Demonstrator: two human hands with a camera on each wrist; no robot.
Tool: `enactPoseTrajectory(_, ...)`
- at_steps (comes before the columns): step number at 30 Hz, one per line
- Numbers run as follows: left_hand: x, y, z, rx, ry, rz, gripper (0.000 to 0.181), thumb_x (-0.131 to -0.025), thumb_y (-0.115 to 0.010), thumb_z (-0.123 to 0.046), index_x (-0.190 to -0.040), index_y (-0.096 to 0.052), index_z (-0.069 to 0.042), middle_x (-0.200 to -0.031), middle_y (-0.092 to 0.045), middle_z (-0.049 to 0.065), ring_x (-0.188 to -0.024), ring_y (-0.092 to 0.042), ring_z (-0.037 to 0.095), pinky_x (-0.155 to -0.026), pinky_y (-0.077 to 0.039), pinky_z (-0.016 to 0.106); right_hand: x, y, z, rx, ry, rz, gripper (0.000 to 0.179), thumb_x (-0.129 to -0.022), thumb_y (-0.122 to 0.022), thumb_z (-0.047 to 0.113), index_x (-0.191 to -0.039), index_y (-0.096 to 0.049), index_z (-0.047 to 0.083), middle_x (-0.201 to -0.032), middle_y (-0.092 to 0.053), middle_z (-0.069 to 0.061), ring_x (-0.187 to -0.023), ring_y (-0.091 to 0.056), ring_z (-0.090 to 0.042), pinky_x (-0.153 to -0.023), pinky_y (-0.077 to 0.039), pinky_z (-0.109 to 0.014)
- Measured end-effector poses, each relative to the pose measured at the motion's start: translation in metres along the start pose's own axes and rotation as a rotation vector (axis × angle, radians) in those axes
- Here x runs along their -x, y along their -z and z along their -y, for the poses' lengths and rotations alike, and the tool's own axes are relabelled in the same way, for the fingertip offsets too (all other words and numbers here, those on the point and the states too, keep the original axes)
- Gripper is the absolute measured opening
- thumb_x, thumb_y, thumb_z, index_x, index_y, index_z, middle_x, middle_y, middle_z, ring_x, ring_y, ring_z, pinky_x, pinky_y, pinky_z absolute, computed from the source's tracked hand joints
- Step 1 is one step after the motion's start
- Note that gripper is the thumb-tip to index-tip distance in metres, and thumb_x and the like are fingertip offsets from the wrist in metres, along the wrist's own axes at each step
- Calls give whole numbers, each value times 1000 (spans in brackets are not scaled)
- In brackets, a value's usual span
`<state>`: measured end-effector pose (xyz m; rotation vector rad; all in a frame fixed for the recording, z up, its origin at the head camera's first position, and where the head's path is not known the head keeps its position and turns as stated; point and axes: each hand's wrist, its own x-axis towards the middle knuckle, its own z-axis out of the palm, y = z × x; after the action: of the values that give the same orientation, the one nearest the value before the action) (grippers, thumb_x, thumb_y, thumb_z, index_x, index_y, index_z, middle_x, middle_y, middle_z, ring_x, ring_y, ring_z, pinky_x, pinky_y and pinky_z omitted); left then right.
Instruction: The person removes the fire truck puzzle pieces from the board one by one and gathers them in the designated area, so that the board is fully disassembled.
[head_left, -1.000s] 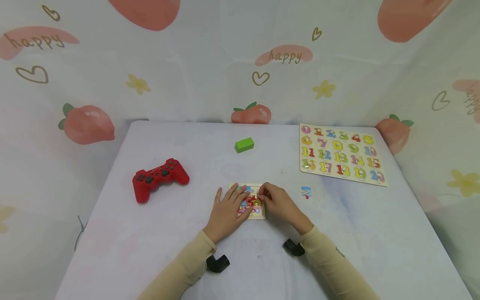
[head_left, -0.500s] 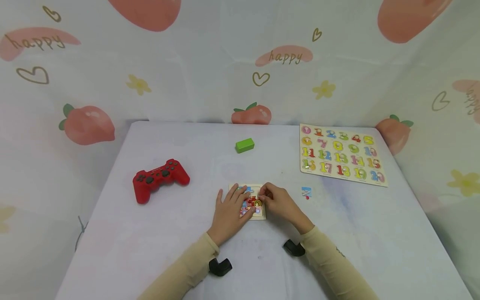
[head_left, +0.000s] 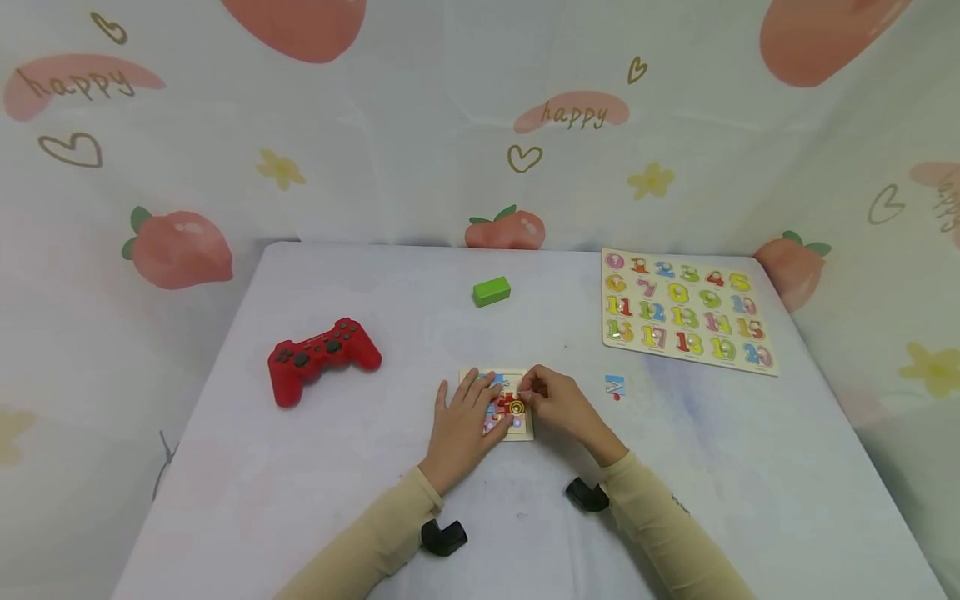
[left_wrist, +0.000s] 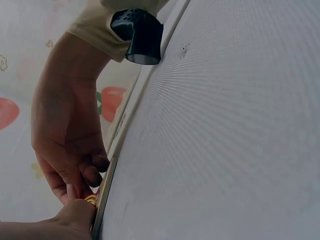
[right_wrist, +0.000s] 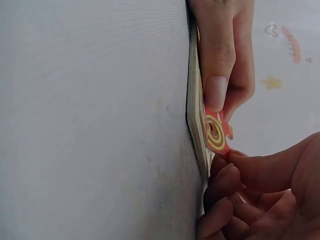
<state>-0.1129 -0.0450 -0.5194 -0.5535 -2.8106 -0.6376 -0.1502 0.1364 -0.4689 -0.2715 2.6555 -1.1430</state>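
Observation:
A small wooden jigsaw puzzle (head_left: pixel 527 435) lies on the table in front of the person. Spread over its left part is the left hand (head_left: pixel 459 433), its fingers fairly straight and covering many of the pieces. At the puzzle's right side, the right hand (head_left: pixel 562 407) pinches a red puzzle piece with yellow rings (right_wrist: pixel 217 132) between thumb and fingers. That piece stands tilted up from the board in the right wrist view, with the left thumb (right_wrist: pixel 216 92) right at its other end. One loose blue-and-white puzzle piece (head_left: pixel 615 385) lies to the right of the right hand.
A red game controller (head_left: pixel 325 358) sits at the left of the table. Farther back is a green block (head_left: pixel 491 291). A number board (head_left: pixel 690 312) lies at the back right. Black wrist-camera mounts (head_left: pixel 587 495) hang by both sleeves.
The left hand has shifted slightly to the right over the puzzle, its thumb nearer the right side. The right hand keeps its pinch in nearly the same place.

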Motion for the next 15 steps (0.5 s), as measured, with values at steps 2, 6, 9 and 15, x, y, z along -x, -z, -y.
enactPoseTrajectory(2,0,0,-1,4,3,3,51,-92,-57,-50,-130,-56,-16,-145,-46,0,-141,-32,23,-109,-19,63,-1,0,0,2,-15,-10,5,-89,-65,9,-88,-60,8,-80,-62,-2,-72,-53,-14,-63,-44,-27)
enactPoseTrajectory(6,-2,0,-3,6,4,7,51,-92,-57,-49,-129,-56,-15,-145,-46,1,-141,-31,23,-109,-19,64,-3,1,0,2,-48,-24,4,-89,-65,9,-87,-62,8,-80,-63,-2,-73,-55,-14,-66,-45,-28)
enactPoseTrajectory(9,-2,0,-5,-7,3,23,51,-92,-56,-49,-130,-56,-15,-145,-46,1,-142,-31,23,-109,-19,64,-2,3,1,-7,-74,-25,4,-89,-65,10,-88,-61,8,-81,-62,-3,-73,-54,-15,-64,-44,-28)
enactPoseTrajectory(15,-1,0,-1,-40,-18,10,52,-92,-56,-50,-131,-55,-16,-144,-46,1,-140,-33,23,-107,-22,63,4,16,-6,-37,-67,-2,4,-90,-62,11,-91,-60,8,-82,-62,-4,-70,-52,-16,-61,-44,-28)
